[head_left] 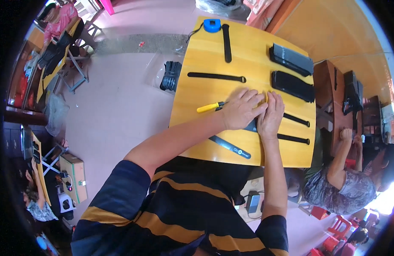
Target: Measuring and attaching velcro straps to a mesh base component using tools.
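Observation:
My left hand [242, 109] and my right hand [271, 114] meet over the middle of the table, fingertips together. Both are closed on a dark strap [251, 126], of which a short grey piece shows between them; my fingers hide the rest. Beside my left hand lies a tool with a yellow handle [207, 107], its dark end partly under the hand. A grey printed strap [230, 147] rests nearer my body. Beyond my hands lie a black strap with a ring end [216, 77] and another black strap [227, 43]. Two more black straps extend right of my right hand.
On the yellow wooden table [182, 141], a blue tape measure [212, 26] sits at the far left corner. Two stacks of black straps [292, 86] lie at the right. A clear bag with bundled straps [170, 76] is left of the table. Another person [344, 183] works at the right.

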### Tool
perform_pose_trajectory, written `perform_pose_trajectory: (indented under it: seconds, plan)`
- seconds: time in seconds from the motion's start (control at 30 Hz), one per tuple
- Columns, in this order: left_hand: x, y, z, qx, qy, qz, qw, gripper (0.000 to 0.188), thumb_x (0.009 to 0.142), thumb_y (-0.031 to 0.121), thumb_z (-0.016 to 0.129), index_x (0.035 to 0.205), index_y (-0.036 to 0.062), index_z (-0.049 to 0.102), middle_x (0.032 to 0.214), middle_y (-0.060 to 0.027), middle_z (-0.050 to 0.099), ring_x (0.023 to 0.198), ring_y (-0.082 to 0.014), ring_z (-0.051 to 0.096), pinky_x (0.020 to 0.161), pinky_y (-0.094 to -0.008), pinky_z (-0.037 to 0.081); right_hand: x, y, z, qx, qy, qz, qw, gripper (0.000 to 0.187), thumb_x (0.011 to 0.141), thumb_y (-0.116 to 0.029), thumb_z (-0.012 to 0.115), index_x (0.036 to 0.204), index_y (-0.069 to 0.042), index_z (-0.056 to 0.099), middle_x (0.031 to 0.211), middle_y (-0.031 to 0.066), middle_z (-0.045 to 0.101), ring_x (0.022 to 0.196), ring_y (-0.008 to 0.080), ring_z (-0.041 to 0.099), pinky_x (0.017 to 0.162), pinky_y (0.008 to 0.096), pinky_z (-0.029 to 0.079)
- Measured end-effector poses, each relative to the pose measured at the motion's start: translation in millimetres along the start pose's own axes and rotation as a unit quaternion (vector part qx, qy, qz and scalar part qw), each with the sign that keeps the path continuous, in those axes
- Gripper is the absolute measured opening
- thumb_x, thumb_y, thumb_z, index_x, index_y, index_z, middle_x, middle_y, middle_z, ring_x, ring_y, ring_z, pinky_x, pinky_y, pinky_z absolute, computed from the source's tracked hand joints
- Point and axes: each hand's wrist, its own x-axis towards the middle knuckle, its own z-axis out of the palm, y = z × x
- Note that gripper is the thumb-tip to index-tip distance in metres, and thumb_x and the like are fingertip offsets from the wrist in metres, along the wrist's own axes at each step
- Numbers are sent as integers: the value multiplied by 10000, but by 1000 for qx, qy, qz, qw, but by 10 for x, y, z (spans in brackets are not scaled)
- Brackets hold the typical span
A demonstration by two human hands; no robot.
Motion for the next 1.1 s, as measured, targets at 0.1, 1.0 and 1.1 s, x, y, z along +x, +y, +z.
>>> perform_pose_trajectory:
  seconds: [0.1,1.0,1.1]
  plan:
    - [1,-14,40,-14,-15,-13,1000,431,901,262,617,1307,122,596,1247,-116,607,1221,-313,550,1096,-497,384,18,42,-9,5,-7,0,1000,388,969,-149,570,1340,-33,568,1387,230,546,1341,443,466,1117,571,334]
    - [-198,-229,-223,32,-85,-25,996,492,921,258,648,1395,140,594,1467,-164,521,1424,-381,416,1167,-633,288,0,7,11,-93,-75,22,993,371,1046,-326,508,1322,-98,606,1389,160,577,1371,398,470,1143,648,308]
    - [-364,-357,-566,-4,-75,-129,989,483,886,274,725,1315,84,611,1360,-177,573,1321,-383,502,1136,-567,363,-15,25,-3,-76,-62,39,994,384,1050,-351,515,1313,-88,612,1376,164,585,1358,388,480,1141,623,320]
